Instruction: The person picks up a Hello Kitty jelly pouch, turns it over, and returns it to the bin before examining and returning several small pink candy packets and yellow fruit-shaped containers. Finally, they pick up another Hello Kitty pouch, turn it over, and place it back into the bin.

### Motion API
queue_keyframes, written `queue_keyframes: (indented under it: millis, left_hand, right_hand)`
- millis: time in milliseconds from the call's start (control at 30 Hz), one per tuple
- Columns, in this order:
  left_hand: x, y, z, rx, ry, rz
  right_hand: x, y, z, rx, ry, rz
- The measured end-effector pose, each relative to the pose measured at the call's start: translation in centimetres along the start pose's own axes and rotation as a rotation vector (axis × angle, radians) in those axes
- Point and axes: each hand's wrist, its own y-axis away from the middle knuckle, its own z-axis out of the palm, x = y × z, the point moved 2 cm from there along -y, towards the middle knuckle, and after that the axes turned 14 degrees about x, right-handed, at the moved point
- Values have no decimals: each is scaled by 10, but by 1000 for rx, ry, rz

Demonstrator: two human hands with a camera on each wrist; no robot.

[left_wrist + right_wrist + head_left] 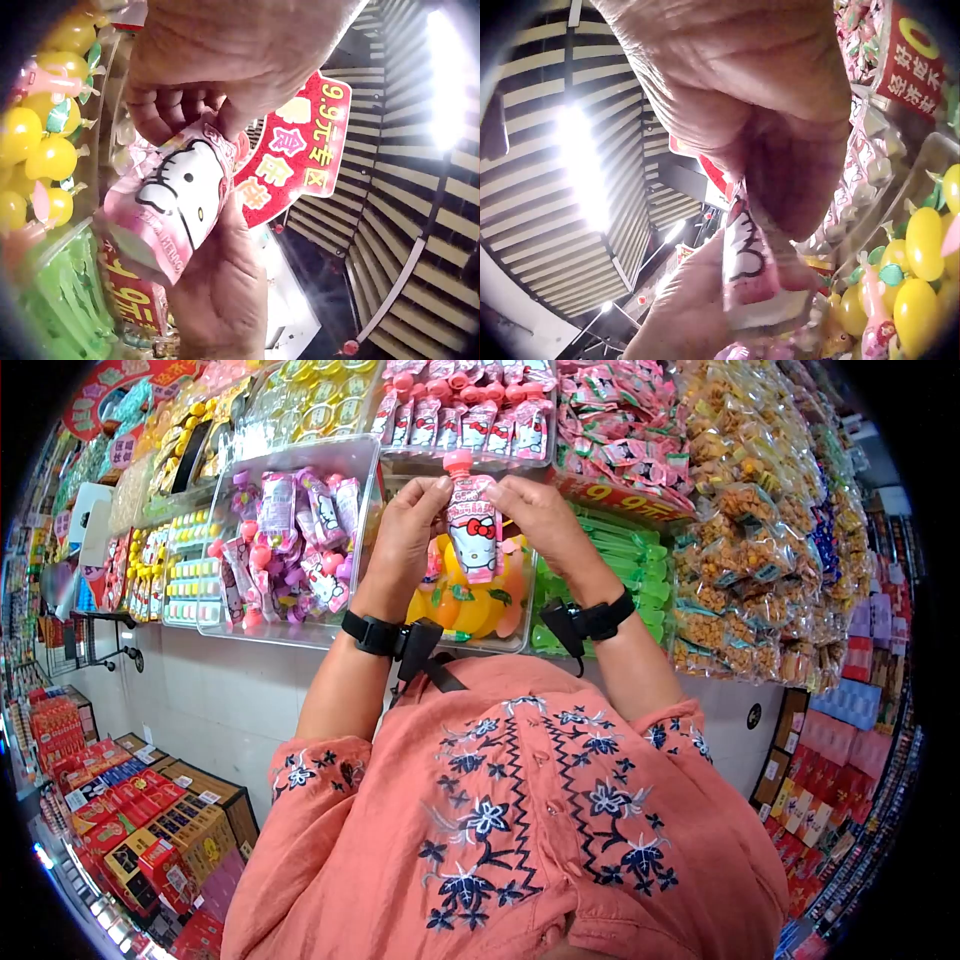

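Above the display bins, both hands hold a pink spouted pouch (477, 532) upright, its cap at the top and a white cat face with a red bow on its front. The left hand (408, 525) pinches the pouch's upper left edge, thumb toward the front. On the opposite edge, the right hand (540, 520) pinches it at about the same height. The left wrist view shows the cat face and the pouch's flat bottom end (146, 251) below the fingers. In the right wrist view, the right hand (757, 82) covers much of the pouch.
Behind the pouch is a bin of yellow fruit-shaped containers (480, 612). Similar pouches fill a clear bin (372, 470) at left and another above. Green packs (615, 565) and bagged snacks (740, 580) lie right; stacked boxes (165, 830) stand lower left.
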Motion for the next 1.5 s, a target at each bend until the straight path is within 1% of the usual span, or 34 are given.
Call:
queue_keyframes:
  millis: [67, 167, 267, 367, 400, 500, 533, 600, 633, 700, 767, 867, 967, 1067, 1167, 1200, 1300, 1333, 1433, 1467, 1500]
  left_hand:
    - [2, 1, 1, 2, 52, -64]
    - [-4, -4, 1, 17, 86, -49]
    - [12, 9, 9, 23, 157, -134]
    - [-3, 3, -8, -104, 15, -218]
    - [-4, 11, -8, -73, -8, -196]
    - [-6, 23, 1, -48, -151, -102]
    - [-2, 26, 5, -5, -155, -98]
    - [-4, 22, 4, -25, -131, -72]
    - [-7, 19, 4, -40, -118, -54]
    - [-10, 15, 4, -26, -142, -19]
    - [-17, 7, 2, 18, -249, 62]
    - [-23, -6, 5, 108, -334, 151]
    - [-17, -12, 15, 94, -267, 170]
    - [-12, -29, 23, 112, -273, 202]
    - [-15, -58, 35, 96, -293, 203]
    - [-10, -62, 41, 111, -368, 218]
    - [-7, -93, 53, 88, -487, 269]
    - [-8, -102, 56, 106, -569, 382]
    - [-4, -117, 69, 109, -690, 604]
    - [-3, -120, 72, 97, -736, 563]
    - [-7, -125, 74, 84, -780, 561]
  right_hand:
    - [-4, 2, 0, -28, -60, 56]
    - [2, -2, 3, -29, -64, 105]
    - [15, -11, -4, -18, -71, 67]
    - [21, -18, -12, 80, -124, 92]
    - [23, -22, -14, 93, -152, 110]
    - [25, -31, -20, 101, -175, 195]
    - [22, -31, -18, 102, -217, 228]
    - [31, -34, -15, 133, -208, 171]
    - [26, -35, -14, 151, -202, 137]
    - [19, -34, -13, 150, -176, 182]
    - [16, -36, -10, 184, -194, 242]
    - [19, -43, -9, 165, -253, 242]
    - [15, -52, -16, 143, -230, 234]
    - [21, -66, -20, 97, -161, 138]
    - [18, -79, -17, 152, -126, 29]
    - [17, -84, -20, 185, -57, -3]
    - [15, -105, -31, 285, 155, -96]
    - [19, -112, -31, 279, 121, -73]
    - [20, -125, -34, 379, 355, -124]
    - [21, -126, -33, 407, 345, -81]
    - [25, -128, -33, 419, 384, -83]
